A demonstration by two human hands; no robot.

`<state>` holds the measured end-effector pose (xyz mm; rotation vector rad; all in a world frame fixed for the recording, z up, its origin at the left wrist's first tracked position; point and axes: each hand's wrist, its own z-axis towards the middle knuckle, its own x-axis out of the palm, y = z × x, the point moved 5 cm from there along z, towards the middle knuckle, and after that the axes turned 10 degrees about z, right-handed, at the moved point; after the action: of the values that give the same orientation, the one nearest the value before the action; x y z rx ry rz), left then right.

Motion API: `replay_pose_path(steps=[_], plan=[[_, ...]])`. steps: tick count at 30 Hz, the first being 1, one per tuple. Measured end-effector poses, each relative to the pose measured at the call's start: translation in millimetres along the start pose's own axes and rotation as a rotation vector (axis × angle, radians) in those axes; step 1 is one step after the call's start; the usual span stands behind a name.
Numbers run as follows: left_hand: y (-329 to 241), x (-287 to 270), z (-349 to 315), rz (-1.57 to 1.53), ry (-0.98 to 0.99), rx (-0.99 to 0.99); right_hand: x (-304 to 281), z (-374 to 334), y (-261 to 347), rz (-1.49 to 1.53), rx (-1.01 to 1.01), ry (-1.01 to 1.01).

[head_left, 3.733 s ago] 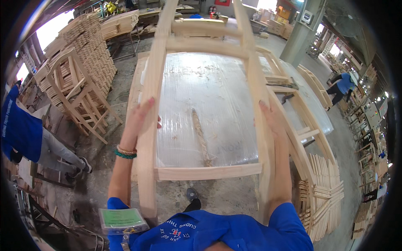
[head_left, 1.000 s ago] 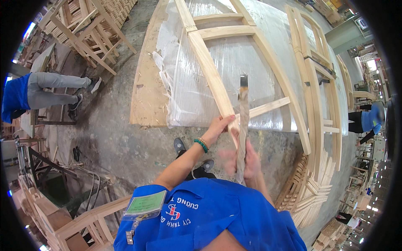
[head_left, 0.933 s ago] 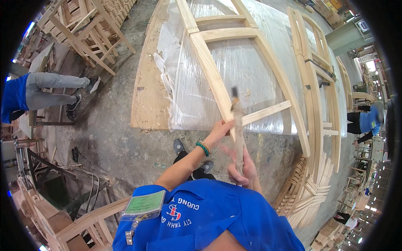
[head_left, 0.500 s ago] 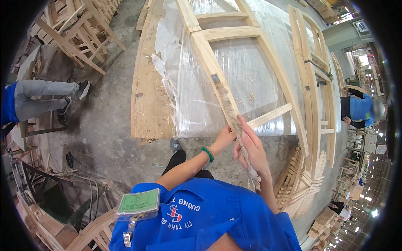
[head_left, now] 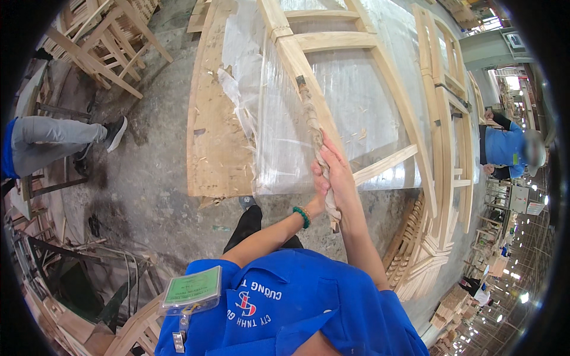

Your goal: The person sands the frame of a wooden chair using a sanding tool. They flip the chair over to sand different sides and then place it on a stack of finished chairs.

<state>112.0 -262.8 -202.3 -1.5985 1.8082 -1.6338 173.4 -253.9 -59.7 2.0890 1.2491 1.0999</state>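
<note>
Between my two hands is a long thin stick (head_left: 313, 118) bound in crumpled pale wrapping, with a dark tip at its far end. My left hand (head_left: 319, 184) is against its left side, fingers closed toward it. From the right, my right hand (head_left: 338, 172) presses on it, fingers close together and pointing away from me. The stick's near end pokes out below my hands. Just under the stick lies a pale wooden frame (head_left: 389, 95) with curved rails, on a table covered in clear plastic film (head_left: 279, 148).
More wooden frames (head_left: 442, 124) lean at the table's right side, near stacked curved wooden pieces (head_left: 409, 234). A bare board (head_left: 208, 142) forms the table's left edge. One person (head_left: 53, 136) stands at left, another (head_left: 507, 145) at right. Chair frames (head_left: 110, 50) stand far left.
The stick has drawn away from the frame's rail and shifted slightly left, its far tip moving farther from me. My hands have moved up and come closer together around it.
</note>
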Motion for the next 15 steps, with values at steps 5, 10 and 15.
replay_pose_path(steps=[5, 10, 15], plan=[[4, 2, -1, 0.0, 0.015, -0.007, 6, 3, 2, 0.005, 0.006, 0.001], [6, 1, 0, -0.001, 0.02, -0.01, 7, 9, 1, 0.027, 0.031, -0.001], [8, 0, 0, 0.0, 0.025, -0.019, 15, 12, -1, 0.204, 0.076, -0.027]])
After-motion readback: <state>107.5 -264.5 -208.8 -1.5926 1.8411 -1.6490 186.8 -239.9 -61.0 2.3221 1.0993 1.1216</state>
